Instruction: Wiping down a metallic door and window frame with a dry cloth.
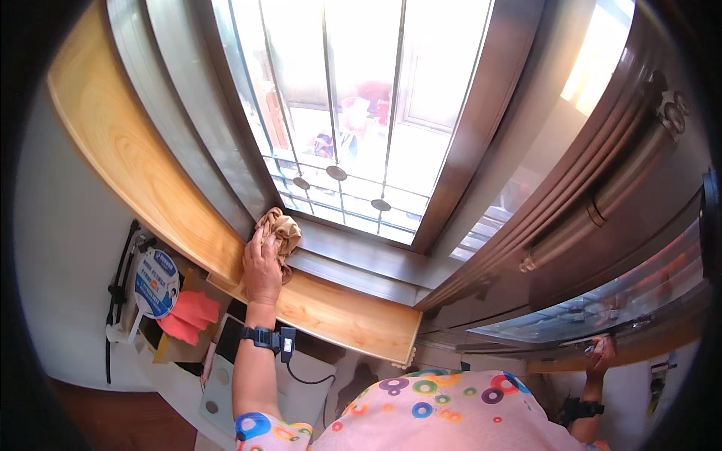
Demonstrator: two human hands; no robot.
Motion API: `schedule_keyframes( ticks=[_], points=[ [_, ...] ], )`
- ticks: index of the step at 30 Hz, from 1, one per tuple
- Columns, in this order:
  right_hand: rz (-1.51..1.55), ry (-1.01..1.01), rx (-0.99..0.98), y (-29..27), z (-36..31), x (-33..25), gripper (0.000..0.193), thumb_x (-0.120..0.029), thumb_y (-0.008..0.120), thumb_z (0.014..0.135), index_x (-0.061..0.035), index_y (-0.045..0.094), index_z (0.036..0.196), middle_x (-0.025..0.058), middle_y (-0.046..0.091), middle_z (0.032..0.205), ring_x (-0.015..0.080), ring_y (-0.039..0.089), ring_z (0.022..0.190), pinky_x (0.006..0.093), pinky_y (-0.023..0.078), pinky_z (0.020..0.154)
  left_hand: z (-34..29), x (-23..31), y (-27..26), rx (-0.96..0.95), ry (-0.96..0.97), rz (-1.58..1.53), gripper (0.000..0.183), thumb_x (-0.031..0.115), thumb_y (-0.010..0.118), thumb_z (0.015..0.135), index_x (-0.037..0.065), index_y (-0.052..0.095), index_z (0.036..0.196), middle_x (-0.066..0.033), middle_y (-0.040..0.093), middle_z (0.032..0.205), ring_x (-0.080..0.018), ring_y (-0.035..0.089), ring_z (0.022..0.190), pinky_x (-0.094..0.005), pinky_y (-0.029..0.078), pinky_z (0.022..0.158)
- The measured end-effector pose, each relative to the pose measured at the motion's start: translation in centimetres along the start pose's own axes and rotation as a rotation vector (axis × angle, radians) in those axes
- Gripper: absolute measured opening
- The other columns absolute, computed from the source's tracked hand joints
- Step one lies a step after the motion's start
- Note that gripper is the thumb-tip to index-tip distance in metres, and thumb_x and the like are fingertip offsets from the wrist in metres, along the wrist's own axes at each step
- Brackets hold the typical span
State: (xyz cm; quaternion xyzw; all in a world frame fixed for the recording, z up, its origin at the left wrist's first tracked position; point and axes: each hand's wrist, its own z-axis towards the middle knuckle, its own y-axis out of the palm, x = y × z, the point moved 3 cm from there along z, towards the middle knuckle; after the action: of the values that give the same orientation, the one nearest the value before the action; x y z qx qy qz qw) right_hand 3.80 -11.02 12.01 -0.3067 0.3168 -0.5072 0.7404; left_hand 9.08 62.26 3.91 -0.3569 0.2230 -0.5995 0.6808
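Note:
My left hand (262, 270) reaches up and presses a crumpled tan cloth (280, 231) into the lower left corner of the brown metal door frame (353, 252). Its fingers are curled over the cloth. Beneath the wrist runs a light wood ledge (353, 316). Far to the right, my right hand (599, 353) is closed at the edge of an open brown door panel (579, 255) with a glass pane. Exactly which part those fingers grip is too small to make out. Both wrists wear dark straps; a cable hangs from the left one.
Beyond the frame are metal bars (327, 90) and a bright space. Below the ledge at left stand a blue-and-white hand fan (156, 284), a coral cloth (189, 316) and a cardboard box (179, 348). A tubular handle (594, 210) sticks out from the door panel.

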Motion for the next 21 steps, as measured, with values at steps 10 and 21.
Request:
schedule_keyframes(
  ticks=[10,21],
  points=[
    [-0.024,0.023,0.016,0.0,-0.9,1.1,0.027,-0.013,0.035,0.088,0.0,0.053,0.073,0.0151,0.052,0.07,0.0312,0.051,0.065,0.0396,0.04,0.064,-4.1,5.3,-1.4,-0.242,0.039,-0.393,0.046,0.008,0.052,0.075,0.01,0.048,0.121,-0.0193,0.037,0.13,-0.0389,0.037,0.119,-0.0473,0.03,0.099],
    [-0.016,0.066,0.04,0.2,-1.4,1.1,0.024,-0.011,0.036,0.087,0.0003,0.052,0.073,0.0156,0.052,0.071,0.0313,0.051,0.066,0.0398,0.041,0.065,-5.0,18.1,-3.3,-0.442,0.481,-0.623,0.057,0.022,0.069,0.071,0.024,0.049,0.124,-0.0099,0.04,0.131,-0.0308,0.041,0.117,-0.0435,0.035,0.094]
  ],
)
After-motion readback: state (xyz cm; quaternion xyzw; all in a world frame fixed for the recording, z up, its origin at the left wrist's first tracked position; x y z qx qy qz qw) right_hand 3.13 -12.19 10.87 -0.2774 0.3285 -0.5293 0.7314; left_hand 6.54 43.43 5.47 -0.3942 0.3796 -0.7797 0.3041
